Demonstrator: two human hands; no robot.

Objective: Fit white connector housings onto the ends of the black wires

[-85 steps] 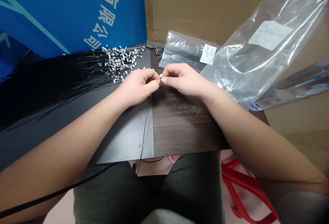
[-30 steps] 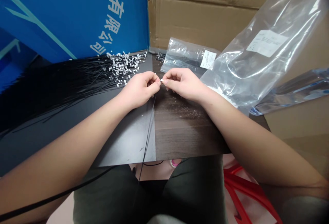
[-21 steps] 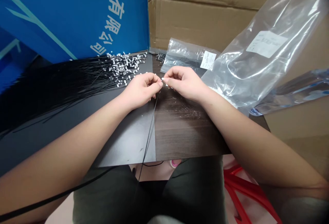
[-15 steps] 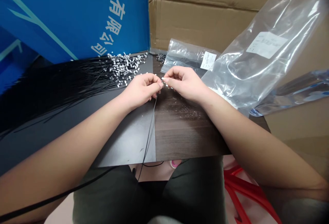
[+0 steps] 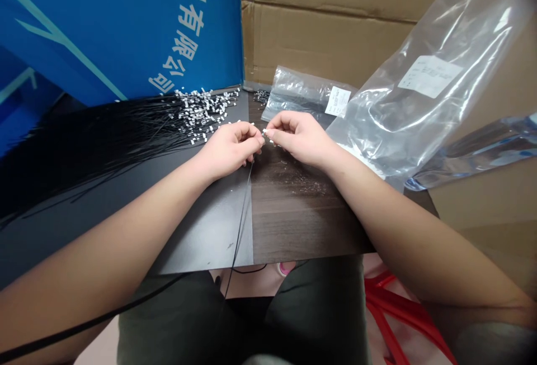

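From here I see a dark wood-grain tabletop [image 5: 302, 225] holding a black sheet [image 5: 205, 231] under thin black wires [image 5: 117, 136] with small white tips, plus a clear plastic bag [image 5: 296, 94].

This is a packing workspace: cardboard cartons [image 5: 327, 35], labelled plastic bags [image 5: 403, 130], a laminate table [image 5: 302, 225].

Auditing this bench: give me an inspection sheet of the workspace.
Surface: dark wood-grain desk, partly under a black sheet.
Job's things: black strands with white tips, fanned out, tips heaped; a tiny white piece.
Clutter: two clear plastic bags with white labels.
Grips: left hand and right hand pinched at the tiny piece.
Cables: black cord across the left forearm.
Surroundings: blue printed board, cardboard boxes, red plastic stool.
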